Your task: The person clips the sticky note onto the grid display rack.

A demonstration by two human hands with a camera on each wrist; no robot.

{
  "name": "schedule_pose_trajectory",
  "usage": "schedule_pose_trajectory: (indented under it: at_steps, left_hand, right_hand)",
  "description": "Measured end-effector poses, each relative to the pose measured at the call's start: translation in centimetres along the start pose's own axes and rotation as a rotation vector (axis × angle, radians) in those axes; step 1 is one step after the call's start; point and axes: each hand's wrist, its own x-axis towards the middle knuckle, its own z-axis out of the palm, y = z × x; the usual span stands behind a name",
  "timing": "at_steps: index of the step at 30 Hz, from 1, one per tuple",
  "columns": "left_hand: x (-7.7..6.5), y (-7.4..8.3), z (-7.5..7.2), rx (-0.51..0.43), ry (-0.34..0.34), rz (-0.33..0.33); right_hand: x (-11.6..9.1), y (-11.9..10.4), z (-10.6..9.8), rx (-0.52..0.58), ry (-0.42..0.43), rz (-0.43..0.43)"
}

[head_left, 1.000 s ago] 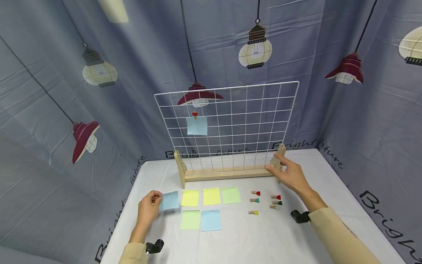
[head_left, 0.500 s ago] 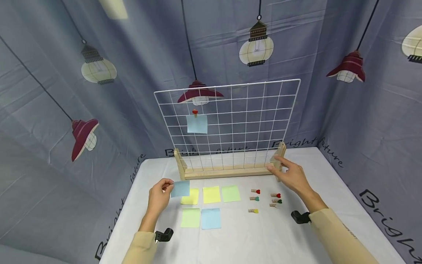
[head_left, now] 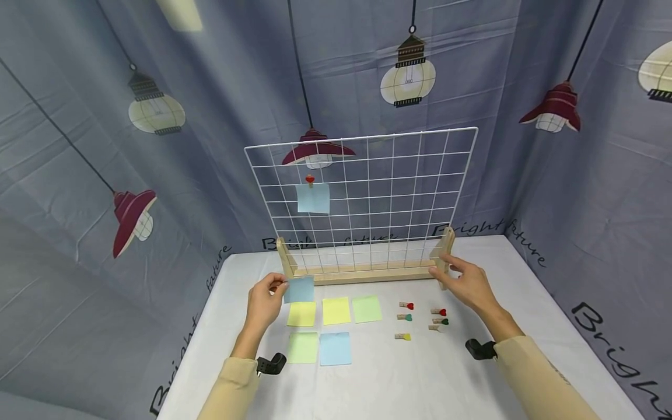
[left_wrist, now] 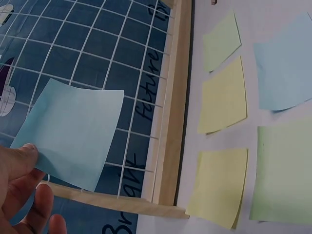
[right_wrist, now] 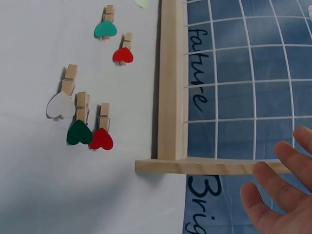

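Note:
My left hand [head_left: 265, 301] pinches a blue sticky note [head_left: 300, 289] by its left edge, above the table at the grid stand's left end. In the left wrist view the thumb lies over the note's [left_wrist: 78, 131] lower corner. My right hand [head_left: 471, 287] is beside the stand's right wooden foot, fingers loosely spread; the right wrist view has nothing between those fingers [right_wrist: 278, 185]. On the white wire grid [head_left: 391, 192] a red heart clothespin [head_left: 310, 180] holds another blue sticky note [head_left: 313, 199]. The grid stands in a wooden base [head_left: 367, 273].
Yellow notes [head_left: 336, 311], green notes [head_left: 367, 310] and a blue note [head_left: 335, 349] lie in two rows on the white table [head_left: 388, 385]. Several heart clothespins [head_left: 404, 317] lie to their right. A patterned curtain [head_left: 210, 116] surrounds the table.
My left hand has carried the blue sticky note rightward and up, from beside the rows of notes to the grid stand's left end. The right hand has barely moved.

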Motion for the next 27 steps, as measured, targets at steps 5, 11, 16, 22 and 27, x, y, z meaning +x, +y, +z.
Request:
schedule_pose_trajectory:
  at_steps: [5,11,16,22,27]
  left_hand:
    - [0.2,0.6,0.5,-0.023,-0.004,0.004]
    - [0.5,1.5,0.8,-0.045,-0.004,0.013]
    - [0.6,2.2,1.2,-0.077,-0.026,0.014]
    - [0.7,2.9,1.6,-0.113,-0.048,0.011]
    - [0.8,3.6,1.8,-0.129,-0.057,0.027]
  right_hand:
    - [0.0,0.3,0.2,-0.003,-0.01,0.007]
    - [-0.1,0.8,0.6,0.0,-0.006,0.003]
    - [-0.2,1.3,1.0,-0.008,0.009,-0.022]
    - [-0.4,1.8,1.6,-0.006,0.005,-0.015]
    - [-0.5,2.3,1.9,-0.015,0.01,-0.011]
